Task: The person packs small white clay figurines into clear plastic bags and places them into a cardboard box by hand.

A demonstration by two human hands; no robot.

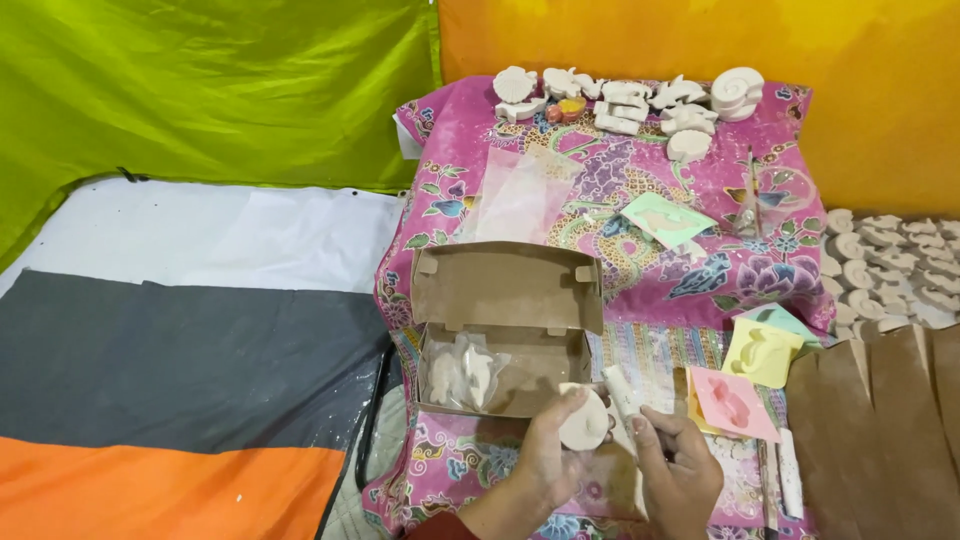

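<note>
Just in front of the open cardboard box, the left hand held a white plaster shell and the right hand gripped a white stick

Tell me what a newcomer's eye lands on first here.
First the bright pink floral cloth at centre, with an open cardboard box on it. Below the box, the left hand holds a white plaster shell beside the right hand. A row of white plaster figures lines the cloth's far edge.

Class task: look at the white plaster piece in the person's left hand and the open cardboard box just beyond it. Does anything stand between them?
Nothing visible does. The plaster piece, held in the left hand, sits right at the near rim of the open cardboard box.
</note>
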